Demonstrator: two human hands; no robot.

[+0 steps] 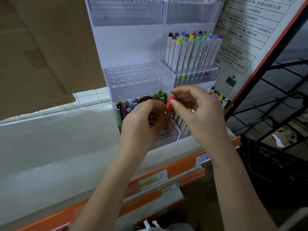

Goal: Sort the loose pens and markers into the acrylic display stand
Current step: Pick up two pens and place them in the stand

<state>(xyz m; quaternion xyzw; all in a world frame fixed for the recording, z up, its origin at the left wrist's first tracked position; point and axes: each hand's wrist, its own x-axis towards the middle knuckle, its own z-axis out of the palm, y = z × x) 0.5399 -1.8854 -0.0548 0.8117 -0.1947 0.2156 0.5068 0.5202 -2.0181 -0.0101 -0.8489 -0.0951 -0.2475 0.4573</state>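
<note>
I am standing in a stationery shop. An acrylic display stand [138,77] on the shelf holds rows of colour-capped markers [191,50]. The orange shelf edge [181,165] near me carries handwritten price labels [153,180]. To the far right hangs a printed notice about membership points [250,27], with a black wire rack [275,100] beside it.
</note>
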